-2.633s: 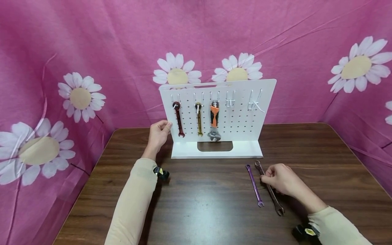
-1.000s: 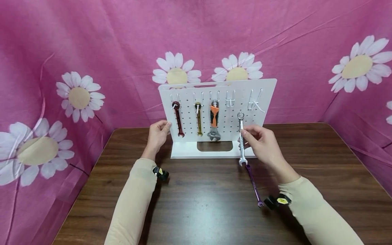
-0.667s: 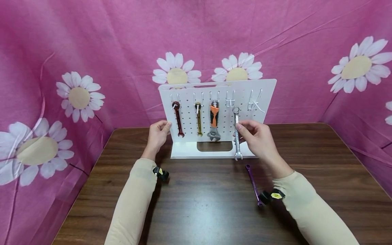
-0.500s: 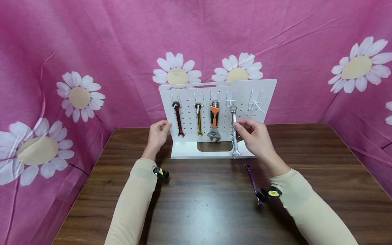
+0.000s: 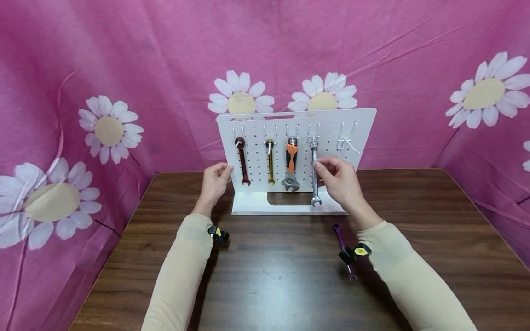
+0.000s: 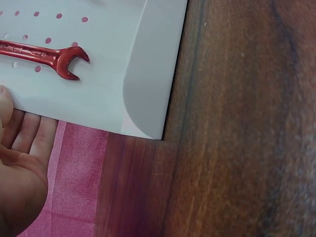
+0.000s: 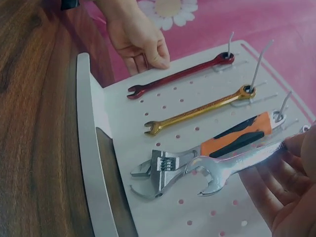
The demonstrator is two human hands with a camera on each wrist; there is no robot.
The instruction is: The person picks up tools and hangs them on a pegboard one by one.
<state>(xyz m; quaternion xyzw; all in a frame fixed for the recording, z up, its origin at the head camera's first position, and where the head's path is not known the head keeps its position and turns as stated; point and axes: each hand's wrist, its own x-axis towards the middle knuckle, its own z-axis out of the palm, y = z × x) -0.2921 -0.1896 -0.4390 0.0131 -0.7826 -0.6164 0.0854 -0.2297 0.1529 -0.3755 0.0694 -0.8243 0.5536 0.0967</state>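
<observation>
My right hand [image 5: 340,185] pinches a silver combination wrench [image 5: 315,189] between thumb and fingers, ring end up. That ring lies at the fourth hook of the white pegboard [image 5: 256,168]; whether the hook passes through it I cannot tell. At the board's left edge my left hand [image 5: 214,185] grips it, thumb in front and fingers behind, as the left wrist view shows. Left of the silver wrench hang a red wrench [image 5: 243,164], a gold wrench [image 5: 271,165] and an adjustable wrench [image 5: 291,158] with an orange-black handle. In the right wrist view the silver wrench partly covers the adjustable one.
A purple wrench [image 5: 338,234] lies on the wooden table [image 5: 265,276], partly hidden by the right wrist's camera [image 5: 347,255]. A bare wire hook [image 5: 345,143] sticks out at the board's right. Behind stands a pink cloth [image 5: 178,69] with daisies.
My right hand took the silver wrench from the table, carried it up and left, and brought its ring to the fourth hook. The left hand stays at the board's edge.
</observation>
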